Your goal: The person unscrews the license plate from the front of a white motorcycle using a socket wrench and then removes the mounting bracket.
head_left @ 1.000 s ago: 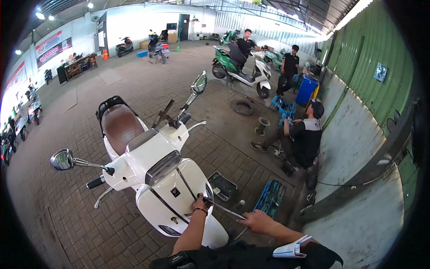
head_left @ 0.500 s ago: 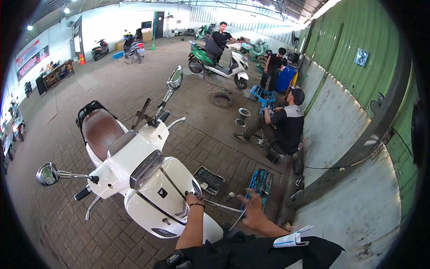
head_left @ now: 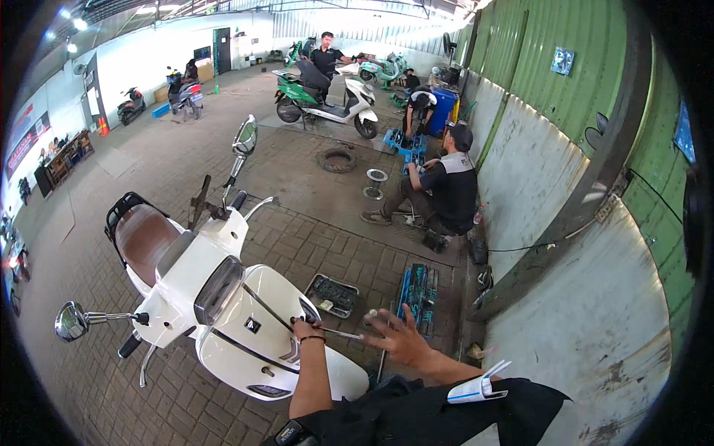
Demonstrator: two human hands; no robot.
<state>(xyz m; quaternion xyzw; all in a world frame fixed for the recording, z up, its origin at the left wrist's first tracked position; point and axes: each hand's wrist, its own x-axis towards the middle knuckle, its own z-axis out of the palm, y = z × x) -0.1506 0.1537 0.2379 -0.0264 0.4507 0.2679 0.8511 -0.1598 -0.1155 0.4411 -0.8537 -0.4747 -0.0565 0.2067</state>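
Observation:
A white scooter [head_left: 271, 305] stands at the left with its front panel turned toward me. Against the side of that panel, my left hand [head_left: 306, 328] is closed around the near part of a long metal T-handle wrench [head_left: 342, 334]. The shaft runs rightward from these fingers, and part of the crossbar shows below my right hand. My right hand [head_left: 400, 338] is at the handle end, fingers spread and slightly blurred; whether they touch the bar I cannot tell. The wrench's tip is hidden by my left hand and the panel.
An open tray [head_left: 335, 295] of small parts and a blue toolbox [head_left: 418, 297] lie on the paving. Beyond them a co-worker [head_left: 450, 178] sits by a wheel hub [head_left: 375, 183]. A metal wall [head_left: 565, 297] rises at the right; a green-and-white scooter [head_left: 327, 104] stands farther back.
The view has shifted, so the surroundings sit farther left. My right hand has turned and spread its fingers by the wrench handle. A co-worker at the back has bent down.

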